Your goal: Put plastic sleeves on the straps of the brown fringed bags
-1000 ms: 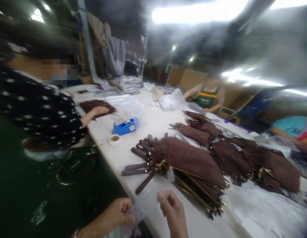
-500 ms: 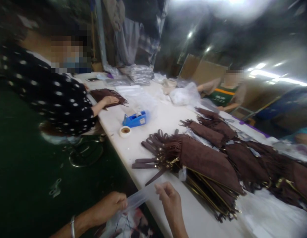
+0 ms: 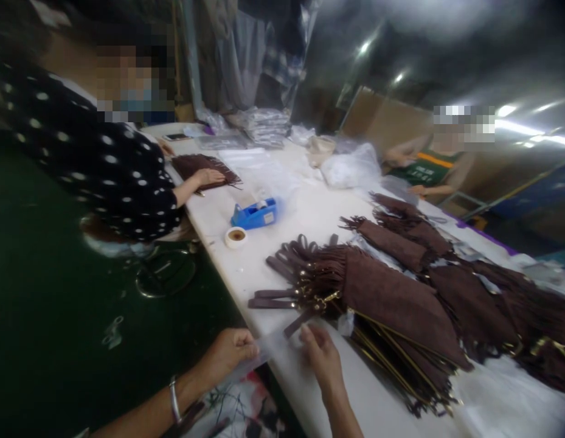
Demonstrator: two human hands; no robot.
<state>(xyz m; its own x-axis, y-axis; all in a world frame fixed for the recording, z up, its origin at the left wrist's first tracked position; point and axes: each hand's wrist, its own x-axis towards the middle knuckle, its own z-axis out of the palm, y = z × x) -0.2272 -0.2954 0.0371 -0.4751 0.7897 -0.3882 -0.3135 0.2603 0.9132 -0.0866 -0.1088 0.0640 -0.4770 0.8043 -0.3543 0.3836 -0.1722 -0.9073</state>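
My left hand [image 3: 227, 356] and my right hand [image 3: 321, 353] are both pinched on the edges of a clear plastic bag [image 3: 275, 348], stretched between them over the near edge of the white table [image 3: 309, 219]. A bracelet is on my left wrist. Just beyond my right hand lies a stack of brown fringed suede pouches [image 3: 387, 304] with gold zippers, their brown straps [image 3: 275, 298] fanned out toward me.
A person in a dotted black top [image 3: 95, 164] sits at the left, a hand on a brown pouch [image 3: 200, 167]. A blue tape dispenser [image 3: 255, 214] and tape roll [image 3: 235, 236] lie mid-table. More pouches [image 3: 469, 286], plastic bags [image 3: 350, 170] and another seated person [image 3: 428, 170] are farther off.
The view has shifted closer to the table. My hands have risen and moved toward the straps, still pulling the clear bag between them.
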